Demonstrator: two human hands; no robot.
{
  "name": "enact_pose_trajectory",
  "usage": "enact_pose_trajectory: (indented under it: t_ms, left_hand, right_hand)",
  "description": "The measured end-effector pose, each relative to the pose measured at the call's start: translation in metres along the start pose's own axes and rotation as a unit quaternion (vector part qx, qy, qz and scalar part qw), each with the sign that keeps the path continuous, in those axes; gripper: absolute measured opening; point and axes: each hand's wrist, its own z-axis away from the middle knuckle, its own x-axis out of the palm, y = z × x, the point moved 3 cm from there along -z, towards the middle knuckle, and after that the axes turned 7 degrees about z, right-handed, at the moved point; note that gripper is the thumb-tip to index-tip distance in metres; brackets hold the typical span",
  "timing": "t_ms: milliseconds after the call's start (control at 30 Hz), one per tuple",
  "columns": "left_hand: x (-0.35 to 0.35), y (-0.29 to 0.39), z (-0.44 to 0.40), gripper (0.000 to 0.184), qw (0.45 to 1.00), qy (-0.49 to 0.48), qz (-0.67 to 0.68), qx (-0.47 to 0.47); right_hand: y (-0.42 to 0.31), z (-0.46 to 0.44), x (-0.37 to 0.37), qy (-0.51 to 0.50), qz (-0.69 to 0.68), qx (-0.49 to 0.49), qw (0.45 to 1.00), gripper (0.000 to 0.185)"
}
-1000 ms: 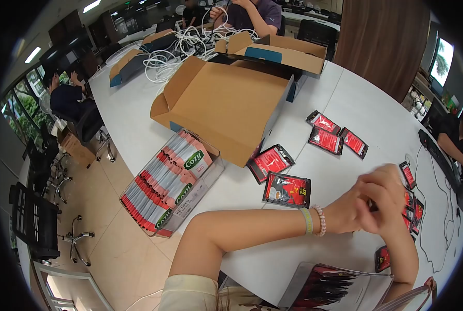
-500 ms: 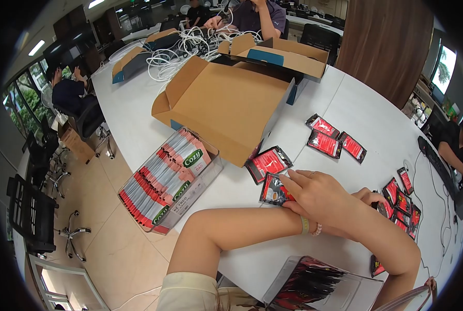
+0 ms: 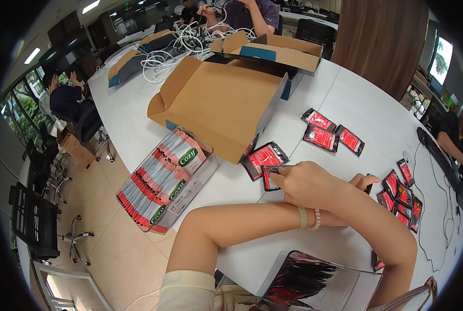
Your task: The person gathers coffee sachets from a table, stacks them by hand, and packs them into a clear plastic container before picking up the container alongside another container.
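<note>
Head view: two bare forearms cross above a white table (image 3: 252,254), the right one lying over the left.
Right hand (image 3: 308,182): fingers curled onto a red-and-black sachet (image 3: 269,181); whether they pinch it or only press on it, I cannot tell.
Left hand (image 3: 363,181): partly hidden behind the right forearm, fingers bent, a dark edge beside them; I cannot tell whether they grasp anything.
Left wrist: a pale wristband (image 3: 302,218) and a beaded bracelet (image 3: 316,220).
Touched sachet: just below a larger-looking sachet (image 3: 267,158), near the corner of an open cardboard box (image 3: 221,103).
Other sachets: a group of three (image 3: 320,138) beyond the right hand; an overlapping cluster (image 3: 404,195) to the right, near a black keyboard (image 3: 438,155).
Clear containers: "Cozy" stick packs (image 3: 161,179) fill one at the left; dark packets (image 3: 300,280) stand in another below the forearms.
Far side: tangled white cables (image 3: 190,39) before a person in a dark shirt (image 3: 247,18).
</note>
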Motion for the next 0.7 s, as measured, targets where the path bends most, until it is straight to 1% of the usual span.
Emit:
enact_pose_trajectory:
  t_ms: [167,233,267,300,433,500,600,667,700]
  left_hand:
    - [0.005,-0.019,0.004,0.078,0.993,-0.102,0.03,-0.055]
    - [0.0,-0.014,0.003,0.078,0.991,-0.118,0.025,-0.06]
    - [-0.001,-0.012,0.003,0.078,0.989,-0.134,0.02,-0.065]
    - [-0.001,-0.011,0.003,0.078,0.989,-0.134,0.02,-0.066]
    - [0.003,-0.011,0.004,0.079,0.988,-0.14,0.002,-0.067]
    - [0.004,-0.009,0.003,0.08,0.989,-0.136,-0.002,-0.062]
    - [0.004,-0.009,0.003,0.079,0.987,-0.141,-0.024,-0.067]
    - [0.007,-0.013,0.005,0.081,0.994,-0.105,-0.002,-0.012]
    - [0.006,-0.011,0.005,0.081,0.994,-0.104,-0.002,-0.012]
  right_hand:
    - [0.003,0.003,0.011,0.001,0.024,0.003,1.0,0.022]
    - [-0.001,0.001,0.008,0.011,0.025,0.002,1.0,0.024]
    - [-0.004,0.001,0.007,-0.003,0.039,-0.005,0.999,0.027]
    - [-0.008,0.002,0.004,-0.018,0.052,-0.013,0.998,0.031]
    - [-0.01,0.006,-0.001,-0.013,0.048,-0.021,0.999,0.035]
    - [-0.006,0.005,0.001,-0.011,0.015,-0.007,1.0,0.038]
    - [-0.006,0.005,0.001,-0.017,0.039,-0.026,0.999,0.038]
    - [-0.01,0.009,-0.006,-0.017,0.054,-0.026,0.998,0.037]
    - [-0.013,0.011,-0.012,-0.019,0.07,-0.025,0.997,0.037]
